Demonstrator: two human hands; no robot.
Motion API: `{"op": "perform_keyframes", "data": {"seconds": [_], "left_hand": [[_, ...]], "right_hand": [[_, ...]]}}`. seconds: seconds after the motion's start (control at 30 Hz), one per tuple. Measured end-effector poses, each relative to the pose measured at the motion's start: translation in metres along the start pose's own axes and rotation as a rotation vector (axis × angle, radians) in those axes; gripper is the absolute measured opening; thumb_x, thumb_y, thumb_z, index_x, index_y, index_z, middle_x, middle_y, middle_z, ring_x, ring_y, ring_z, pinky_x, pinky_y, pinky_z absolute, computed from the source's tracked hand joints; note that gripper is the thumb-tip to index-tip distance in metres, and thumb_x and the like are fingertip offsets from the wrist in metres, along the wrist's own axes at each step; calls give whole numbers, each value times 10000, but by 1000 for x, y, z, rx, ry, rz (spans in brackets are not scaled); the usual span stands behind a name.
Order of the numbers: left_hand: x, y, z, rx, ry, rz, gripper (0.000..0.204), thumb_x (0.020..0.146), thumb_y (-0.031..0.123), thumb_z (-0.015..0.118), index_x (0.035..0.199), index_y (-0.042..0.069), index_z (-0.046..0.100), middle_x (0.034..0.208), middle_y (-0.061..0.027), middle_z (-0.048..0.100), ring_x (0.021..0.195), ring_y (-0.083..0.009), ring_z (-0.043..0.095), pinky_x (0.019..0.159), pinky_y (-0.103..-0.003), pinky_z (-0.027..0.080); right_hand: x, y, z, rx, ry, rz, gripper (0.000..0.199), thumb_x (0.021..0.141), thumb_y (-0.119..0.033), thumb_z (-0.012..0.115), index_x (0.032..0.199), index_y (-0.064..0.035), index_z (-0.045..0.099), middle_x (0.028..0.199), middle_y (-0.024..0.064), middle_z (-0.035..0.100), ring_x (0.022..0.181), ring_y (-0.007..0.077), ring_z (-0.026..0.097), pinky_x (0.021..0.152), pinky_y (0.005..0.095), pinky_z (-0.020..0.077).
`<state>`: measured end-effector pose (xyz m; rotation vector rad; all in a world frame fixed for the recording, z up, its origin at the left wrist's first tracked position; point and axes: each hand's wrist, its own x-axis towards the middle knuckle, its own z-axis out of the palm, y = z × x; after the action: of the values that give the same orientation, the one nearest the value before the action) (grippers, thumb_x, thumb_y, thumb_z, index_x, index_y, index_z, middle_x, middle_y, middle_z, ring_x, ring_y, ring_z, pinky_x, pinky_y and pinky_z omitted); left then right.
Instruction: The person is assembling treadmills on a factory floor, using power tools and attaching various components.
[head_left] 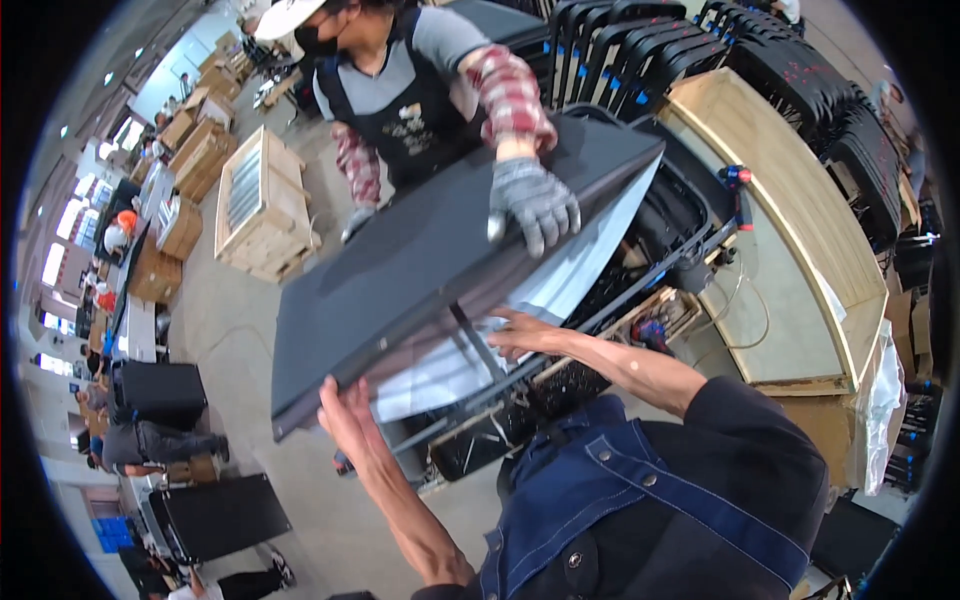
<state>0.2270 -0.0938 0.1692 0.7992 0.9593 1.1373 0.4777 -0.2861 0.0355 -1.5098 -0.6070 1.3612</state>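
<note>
A large dark grey padded panel (400,255) lies tilted across the middle, its near long edge raised. My left hand (350,415) holds that edge close to the panel's left corner, fingers up against the rim. Below the raised edge my right hand (522,335) reaches in with the fingers apart, beside a black strap (475,340); whether it touches the strap I cannot tell. Pale sheeting (430,380) shows under the panel, above a black metal frame (600,320). Opposite me, a co-worker's grey-gloved hand (530,203) presses on the panel's top, and their other glove (357,222) is at its far edge.
Right of the frame stands a big wooden box (790,250), with a red-and-black tool (738,185) at its near side. Black folded frames (620,60) are stacked behind. A wooden crate (262,205) stands on the floor at left. Other people work farther off.
</note>
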Motion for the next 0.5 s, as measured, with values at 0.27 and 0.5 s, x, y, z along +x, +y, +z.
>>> {"op": "perform_keyframes", "data": {"seconds": [0.27, 0.5], "left_hand": [[-26, -56, -50, -169, 38, -209, 133, 972, 174, 599, 990, 46, 632, 949, -92, 704, 818, -210, 680, 737, -349, 586], [-36, -122, -95, -108, 258, -201, 310, 1029, 322, 595, 1165, 44, 577, 967, -107, 676, 764, -217, 677, 645, -346, 604]], "right_hand": [[-110, -22, -231, 738, 651, -514, 568, 928, -454, 724, 1306, -77, 531, 1067, 68, 664, 805, 180, 643, 626, 257, 503], [-99, 16, -276, 515, 837, -62, 405, 911, -452, 758, 930, -53, 688, 621, -17, 531, 473, 108, 473, 406, 233, 292]]}}
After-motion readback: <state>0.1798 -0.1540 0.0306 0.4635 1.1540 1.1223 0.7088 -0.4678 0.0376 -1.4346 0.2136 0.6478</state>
